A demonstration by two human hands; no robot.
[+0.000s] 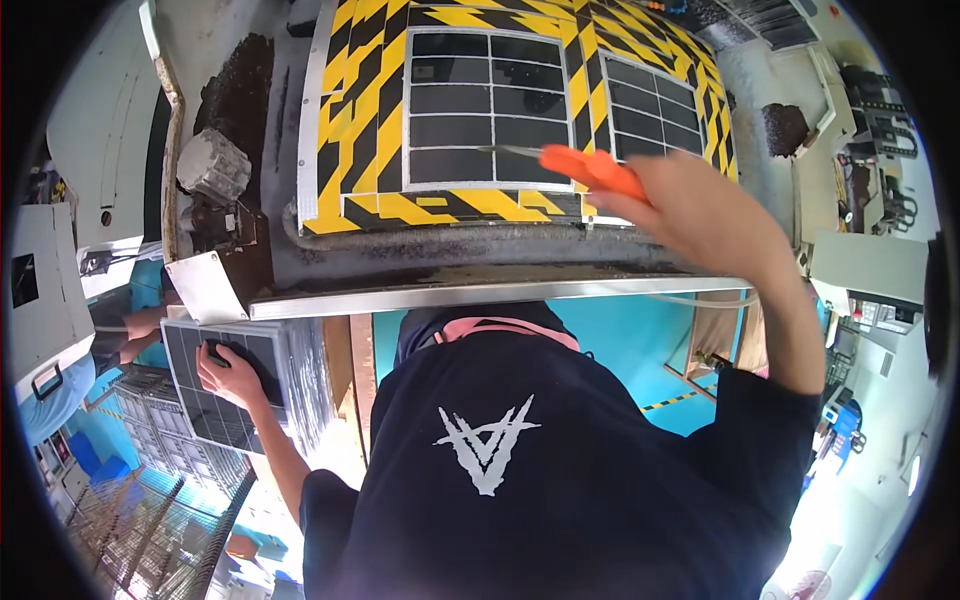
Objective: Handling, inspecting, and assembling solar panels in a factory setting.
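My right hand (690, 205) is closed around an orange-handled tool (595, 168) with a narrow pointed blade. The blade reaches left over a dark panel divided by pale lines (450, 130), which lies on a bed covered in yellow and black stripes (360, 110). A second dark gridded panel (655, 110) lies to its right, partly behind my hand. At the lower left, my left hand (230, 375) rests with fingers apart on the top gridded sheet of a stack (215, 415). Whether a small thing lies under those fingers, I cannot tell.
A metal rail (500, 298) runs along the bed's front edge, close to my body. A grimy block (213, 165) and a pale metal plate (207, 287) stand left of the bed. Another person's arm (145, 330) shows at the far left, near wire racks (130, 530).
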